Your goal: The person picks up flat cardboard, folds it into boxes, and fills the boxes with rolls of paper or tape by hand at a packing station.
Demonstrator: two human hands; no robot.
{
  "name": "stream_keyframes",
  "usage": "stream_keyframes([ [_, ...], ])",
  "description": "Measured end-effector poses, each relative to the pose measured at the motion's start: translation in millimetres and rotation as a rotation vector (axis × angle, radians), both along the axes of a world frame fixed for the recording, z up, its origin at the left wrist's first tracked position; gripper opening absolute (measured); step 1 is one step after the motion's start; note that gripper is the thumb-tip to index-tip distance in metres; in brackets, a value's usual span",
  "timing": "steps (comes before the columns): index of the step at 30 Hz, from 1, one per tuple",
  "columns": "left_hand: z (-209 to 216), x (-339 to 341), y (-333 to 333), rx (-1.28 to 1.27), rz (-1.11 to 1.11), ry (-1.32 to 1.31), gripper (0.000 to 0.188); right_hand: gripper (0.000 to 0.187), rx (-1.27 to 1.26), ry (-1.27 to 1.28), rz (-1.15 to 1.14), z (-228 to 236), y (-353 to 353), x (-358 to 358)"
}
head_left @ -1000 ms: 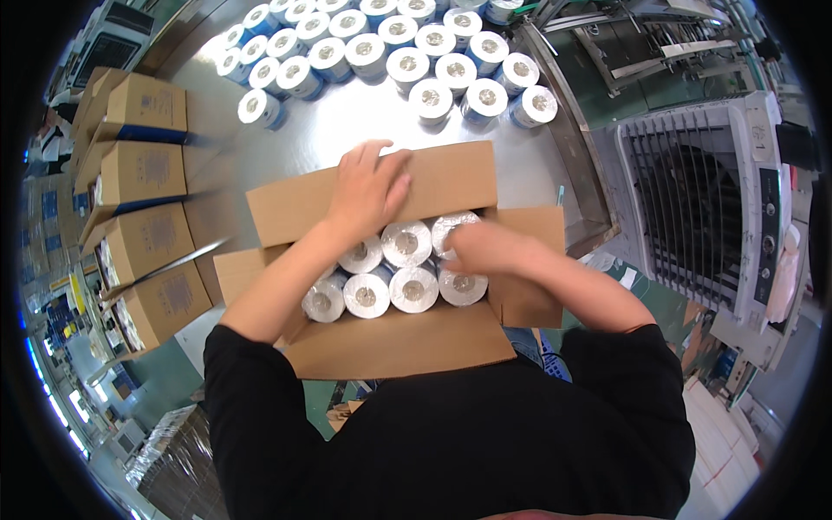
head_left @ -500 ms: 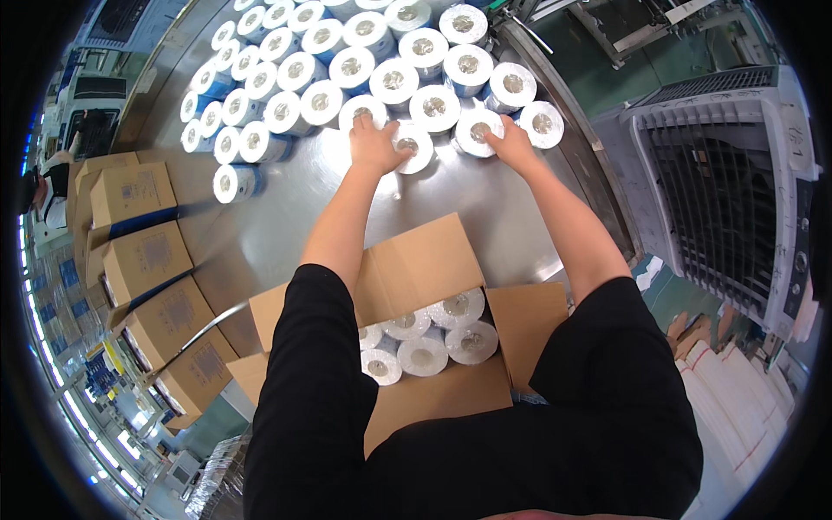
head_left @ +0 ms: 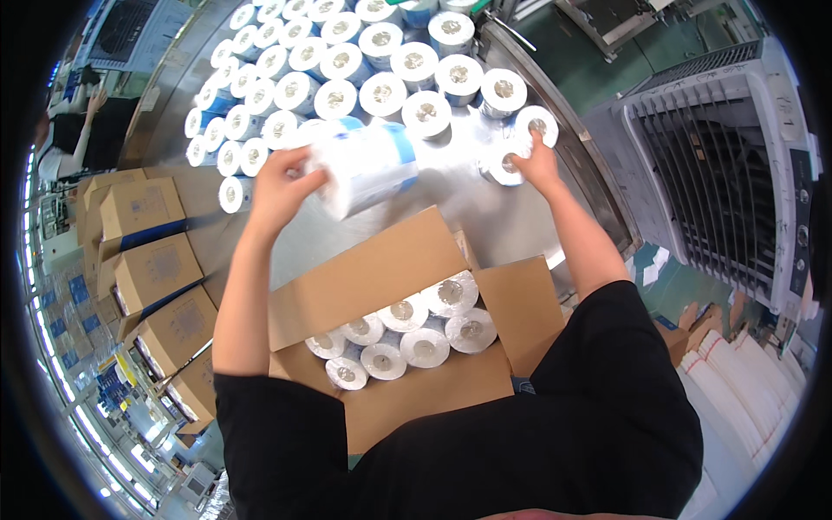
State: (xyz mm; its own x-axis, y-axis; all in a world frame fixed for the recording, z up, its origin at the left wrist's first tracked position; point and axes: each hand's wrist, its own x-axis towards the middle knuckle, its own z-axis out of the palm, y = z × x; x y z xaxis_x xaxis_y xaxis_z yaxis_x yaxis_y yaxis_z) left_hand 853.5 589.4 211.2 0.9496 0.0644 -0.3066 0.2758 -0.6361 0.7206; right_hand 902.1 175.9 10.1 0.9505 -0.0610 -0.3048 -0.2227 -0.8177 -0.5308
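My left hand [head_left: 279, 185] grips a plastic-wrapped white roll [head_left: 364, 166] with a blue band, lifted and tilted on its side above the metal table [head_left: 451, 204]. My right hand [head_left: 536, 161] rests on another wrapped roll [head_left: 504, 161] still standing on the table at the right end of the group. Below my arms an open cardboard box [head_left: 373, 277] holds several wrapped rolls [head_left: 407, 329] lying with their cores facing up. Many more rolls [head_left: 347, 69] stand upright on the table beyond my hands.
Several closed cardboard boxes [head_left: 147, 260] line the left side. A large grey fan unit [head_left: 728, 173] with a grille stands at the right. Another person [head_left: 74, 139] works at the far left. White stacked goods [head_left: 745, 381] lie at the lower right.
My left hand has lifted a roll off the table and brought it back toward the box. My right hand has shifted right onto another roll at the table's edge.
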Motion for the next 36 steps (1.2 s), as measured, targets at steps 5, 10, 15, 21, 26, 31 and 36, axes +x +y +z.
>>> stream_keyframes([
  [5,114,-141,17,-0.558,0.394,0.117,0.030,0.077,0.039,-0.089,0.106,98,-16,-11],
  [10,110,-279,17,-0.707,0.435,0.503,0.029,0.073,0.469,-0.425,0.251,262,15,-70],
  [15,115,-308,6,0.575,-0.448,0.079,0.037,0.073,0.303,-0.146,1.269,328,90,-172],
  [21,78,-337,15,0.675,-0.596,-0.014,0.032,0.062,0.204,0.339,1.398,260,204,-269],
  [26,57,-329,35,0.484,-0.584,0.106,0.031,0.068,0.191,0.347,1.293,197,254,-299],
  [31,88,-199,58,-0.073,-0.037,0.432,0.023,0.028,0.790,0.325,0.819,235,193,-184],
  [36,-27,-70,106,0.437,-0.062,-0.088,0.051,0.048,0.395,0.179,0.058,169,142,-38],
])
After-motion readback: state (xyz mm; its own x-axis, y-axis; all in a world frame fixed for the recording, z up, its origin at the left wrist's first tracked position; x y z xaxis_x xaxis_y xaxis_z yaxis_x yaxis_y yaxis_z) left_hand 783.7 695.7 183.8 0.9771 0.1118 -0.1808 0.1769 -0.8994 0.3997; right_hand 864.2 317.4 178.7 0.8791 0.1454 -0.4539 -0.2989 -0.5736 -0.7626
